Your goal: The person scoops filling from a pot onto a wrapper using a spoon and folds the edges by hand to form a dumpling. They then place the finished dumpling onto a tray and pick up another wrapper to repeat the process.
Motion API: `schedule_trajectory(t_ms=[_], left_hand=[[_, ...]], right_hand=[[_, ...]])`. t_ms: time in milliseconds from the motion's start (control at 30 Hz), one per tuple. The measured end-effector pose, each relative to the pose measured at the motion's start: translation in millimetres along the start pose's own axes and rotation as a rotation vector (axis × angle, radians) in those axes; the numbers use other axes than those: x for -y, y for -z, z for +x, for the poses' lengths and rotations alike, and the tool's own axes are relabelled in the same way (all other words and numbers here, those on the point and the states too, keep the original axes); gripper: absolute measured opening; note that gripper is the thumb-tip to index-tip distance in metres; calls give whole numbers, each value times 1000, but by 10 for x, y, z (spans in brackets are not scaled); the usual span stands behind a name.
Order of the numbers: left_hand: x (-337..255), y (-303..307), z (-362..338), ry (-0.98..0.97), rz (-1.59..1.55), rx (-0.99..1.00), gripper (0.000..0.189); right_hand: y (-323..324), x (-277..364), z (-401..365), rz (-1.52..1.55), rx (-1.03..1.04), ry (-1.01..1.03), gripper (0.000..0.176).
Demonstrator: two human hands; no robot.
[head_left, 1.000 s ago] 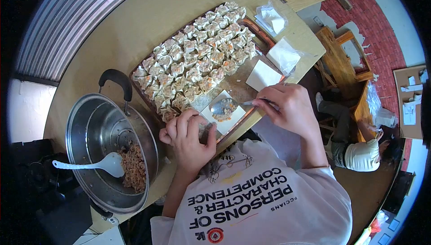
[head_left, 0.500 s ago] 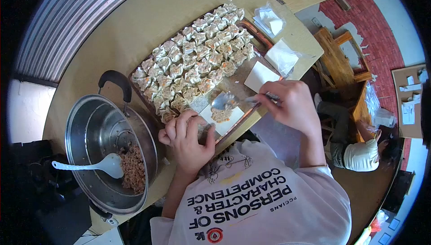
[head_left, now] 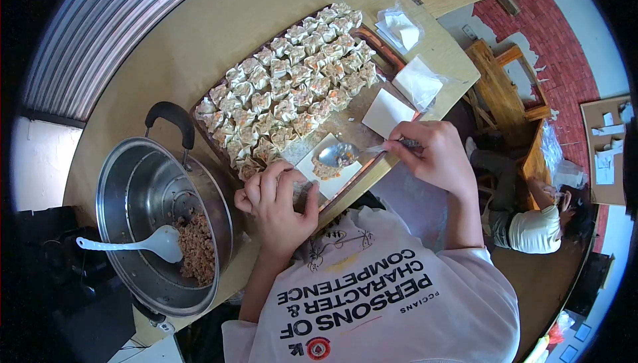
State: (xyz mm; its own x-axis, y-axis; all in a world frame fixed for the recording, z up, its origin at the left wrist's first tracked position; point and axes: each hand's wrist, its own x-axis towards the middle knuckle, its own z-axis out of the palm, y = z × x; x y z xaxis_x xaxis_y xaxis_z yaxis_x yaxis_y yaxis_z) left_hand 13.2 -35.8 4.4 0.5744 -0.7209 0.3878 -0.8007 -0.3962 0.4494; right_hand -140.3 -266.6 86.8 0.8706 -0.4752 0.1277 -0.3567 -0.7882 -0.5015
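My right hand [head_left: 432, 153] grips the handle of a metal spoon [head_left: 339, 155]. The spoon's bowl is over a square white wrapper [head_left: 345, 175], right at a flattened patch of minced filling [head_left: 325, 169]. Beside the wrapper's left corner rests my left hand [head_left: 279, 203], fingers bent slightly and thumb apart, with nothing visible in it. Rows of filled, pleated dumplings [head_left: 286, 87] cover most of the tray [head_left: 335, 127] beyond the hands. A stack of square wrappers [head_left: 387, 114] lies on the tray's right part, just past my right hand.
At the left stands a deep metal pot [head_left: 126, 190] holding minced filling [head_left: 197, 250] and a white ladle [head_left: 163, 244]. Wrappers in plastic bags [head_left: 420, 84] lie on the table [head_left: 166, 50] to the right. Another person [head_left: 531, 230] sits at far right near wooden furniture [head_left: 502, 87].
The spoon's bowl has shifted slightly right and down over the filling, its handle lying flatter. My right hand has moved slightly; my left hand stays in place.
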Motion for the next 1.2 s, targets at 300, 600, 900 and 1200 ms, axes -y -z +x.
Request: schedule_trajectory(t_ms=[300,600,900,1200], left_hand=[[3,3,4,-4,2,-3,30],[7,2,2,-2,2,1,30],[8,3,-6,-1,8,6,32],[13,5,-5,-9,6,8,32]], right_hand=[[104,18,-119,-23,-1,-53,12],[119,58,-180,-101,19,21,7],[57,229,-274,-110,75,-23,14],[3,288,-259,-82,65,6,11]])
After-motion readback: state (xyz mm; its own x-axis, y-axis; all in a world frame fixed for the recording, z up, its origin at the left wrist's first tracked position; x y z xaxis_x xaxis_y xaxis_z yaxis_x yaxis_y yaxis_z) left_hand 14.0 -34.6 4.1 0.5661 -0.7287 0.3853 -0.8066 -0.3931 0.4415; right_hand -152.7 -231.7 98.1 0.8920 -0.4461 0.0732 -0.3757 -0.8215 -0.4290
